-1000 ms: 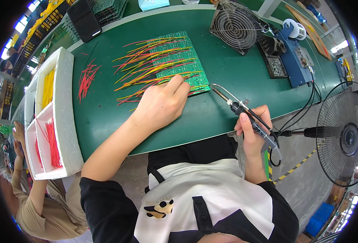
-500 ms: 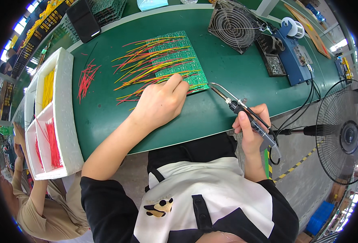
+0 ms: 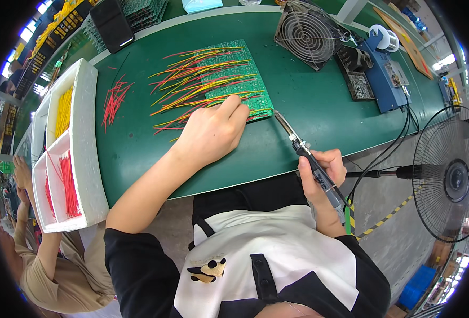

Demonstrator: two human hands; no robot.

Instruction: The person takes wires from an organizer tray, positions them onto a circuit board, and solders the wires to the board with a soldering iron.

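Observation:
My left hand [image 3: 210, 130] is closed in a pinch over the near edge of a green circuit board panel [image 3: 253, 74]. A thin wire [image 3: 261, 110] runs from its fingertips towards the panel's near right corner. Rows of red, yellow and black wires [image 3: 179, 90] spread leftward from the panel. My right hand [image 3: 334, 167] is wrapped round a soldering iron [image 3: 305, 152] with a black grip and a thin metal tube alongside. The iron's tip is at the panel's near right corner; whether it touches the wire, I cannot tell.
Left stands a white foam box [image 3: 89, 159] of yellow and red wires, beside loose red wires [image 3: 117, 103]. A square fan [image 3: 308, 34], a blue soldering station [image 3: 385, 74] and a solder spool [image 3: 385, 38] stand far right. A pedestal fan [image 3: 454, 180] is right; another person [image 3: 59, 270] sits left.
My right hand and the soldering iron's handle have swung left and slightly down, so the iron stands steeper. Its tip stays by the panel's corner. My left hand has hardly moved.

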